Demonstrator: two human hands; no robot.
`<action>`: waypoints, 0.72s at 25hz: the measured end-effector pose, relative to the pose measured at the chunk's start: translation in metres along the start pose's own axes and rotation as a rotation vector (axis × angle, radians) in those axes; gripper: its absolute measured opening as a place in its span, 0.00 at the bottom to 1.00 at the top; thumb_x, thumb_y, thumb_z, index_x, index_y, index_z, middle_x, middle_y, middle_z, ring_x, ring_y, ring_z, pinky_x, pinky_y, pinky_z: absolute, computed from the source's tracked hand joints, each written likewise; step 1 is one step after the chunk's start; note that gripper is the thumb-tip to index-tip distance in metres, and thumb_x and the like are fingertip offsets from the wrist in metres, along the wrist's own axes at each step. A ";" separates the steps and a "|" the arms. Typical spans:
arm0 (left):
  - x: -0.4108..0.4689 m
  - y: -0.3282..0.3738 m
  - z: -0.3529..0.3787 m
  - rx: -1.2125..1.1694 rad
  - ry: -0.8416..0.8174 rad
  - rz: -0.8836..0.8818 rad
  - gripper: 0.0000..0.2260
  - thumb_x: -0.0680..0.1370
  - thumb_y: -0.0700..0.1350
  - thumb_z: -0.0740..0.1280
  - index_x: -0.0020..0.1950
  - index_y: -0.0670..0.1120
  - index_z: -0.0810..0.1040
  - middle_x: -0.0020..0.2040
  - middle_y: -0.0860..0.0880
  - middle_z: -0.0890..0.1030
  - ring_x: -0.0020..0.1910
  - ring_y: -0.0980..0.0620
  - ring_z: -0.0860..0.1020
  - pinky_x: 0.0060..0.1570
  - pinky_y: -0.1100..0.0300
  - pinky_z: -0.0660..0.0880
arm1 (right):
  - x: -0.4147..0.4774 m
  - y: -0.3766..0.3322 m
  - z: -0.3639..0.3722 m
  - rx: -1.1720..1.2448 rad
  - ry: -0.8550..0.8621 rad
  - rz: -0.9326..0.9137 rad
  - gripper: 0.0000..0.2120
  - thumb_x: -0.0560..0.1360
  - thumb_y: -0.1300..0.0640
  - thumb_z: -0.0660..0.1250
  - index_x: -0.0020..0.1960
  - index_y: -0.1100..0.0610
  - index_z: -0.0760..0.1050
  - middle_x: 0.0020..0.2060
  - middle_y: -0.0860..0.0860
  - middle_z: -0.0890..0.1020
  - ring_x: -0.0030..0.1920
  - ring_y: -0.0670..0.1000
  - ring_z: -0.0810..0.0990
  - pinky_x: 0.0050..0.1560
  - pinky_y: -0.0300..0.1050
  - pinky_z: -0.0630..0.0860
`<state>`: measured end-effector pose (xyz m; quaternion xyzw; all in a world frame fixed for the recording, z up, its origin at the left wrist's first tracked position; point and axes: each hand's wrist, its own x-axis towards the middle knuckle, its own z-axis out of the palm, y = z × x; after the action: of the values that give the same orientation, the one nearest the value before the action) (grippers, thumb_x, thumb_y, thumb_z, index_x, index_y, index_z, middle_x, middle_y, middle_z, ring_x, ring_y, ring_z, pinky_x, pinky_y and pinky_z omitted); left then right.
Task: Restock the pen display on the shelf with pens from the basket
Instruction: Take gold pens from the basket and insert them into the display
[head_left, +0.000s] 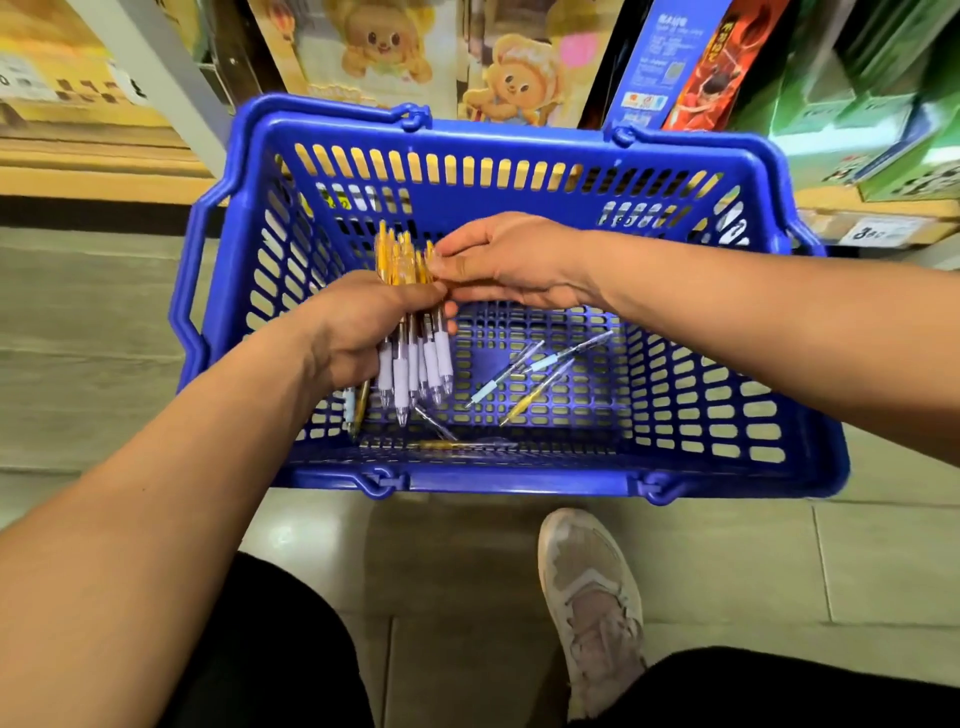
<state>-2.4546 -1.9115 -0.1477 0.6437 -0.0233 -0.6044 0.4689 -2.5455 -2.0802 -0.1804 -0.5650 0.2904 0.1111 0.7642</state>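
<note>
Over the blue basket (519, 480), the left hand (363, 332) grips a bundle of pens (415, 364); the right hand (509, 260), at its 1 o'clock, pinches their yellow tops. Loose pens (506, 373) lie in the basket at the bundle's 4 o'clock.

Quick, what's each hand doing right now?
Left hand: grips the bundle of pens.
Right hand: pinches the top ends of that same bundle.

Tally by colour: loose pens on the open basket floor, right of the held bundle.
Clear pens with pale blue grips: 2
Yellow-barrelled pen: 1
Total: 3
Pens along the blue plastic basket's near wall and under the left hand's bundle of yellow pens are too hidden to count.
</note>
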 end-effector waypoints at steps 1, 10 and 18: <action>-0.002 0.002 0.000 -0.010 0.016 0.021 0.05 0.81 0.41 0.68 0.54 0.41 0.82 0.41 0.46 0.85 0.37 0.52 0.84 0.42 0.54 0.84 | 0.002 0.003 -0.005 0.019 0.003 -0.004 0.07 0.77 0.57 0.73 0.53 0.59 0.82 0.46 0.55 0.87 0.49 0.52 0.87 0.53 0.41 0.83; -0.036 0.003 -0.015 -0.189 0.127 0.127 0.03 0.83 0.40 0.65 0.51 0.45 0.78 0.44 0.46 0.84 0.42 0.50 0.83 0.45 0.54 0.83 | 0.040 0.048 0.002 -1.488 -0.153 0.120 0.21 0.82 0.55 0.64 0.74 0.52 0.70 0.68 0.53 0.78 0.63 0.55 0.78 0.59 0.43 0.74; -0.042 0.006 -0.030 -0.229 0.072 0.162 0.04 0.82 0.40 0.65 0.50 0.43 0.79 0.41 0.46 0.84 0.40 0.50 0.84 0.44 0.54 0.83 | 0.082 0.097 0.073 -2.282 -0.599 -0.186 0.17 0.82 0.59 0.62 0.71 0.56 0.72 0.75 0.49 0.68 0.77 0.52 0.61 0.77 0.49 0.53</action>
<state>-2.4385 -1.8726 -0.1173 0.6034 0.0108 -0.5397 0.5869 -2.5048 -1.9926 -0.2904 -0.8909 -0.2097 0.3779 -0.1395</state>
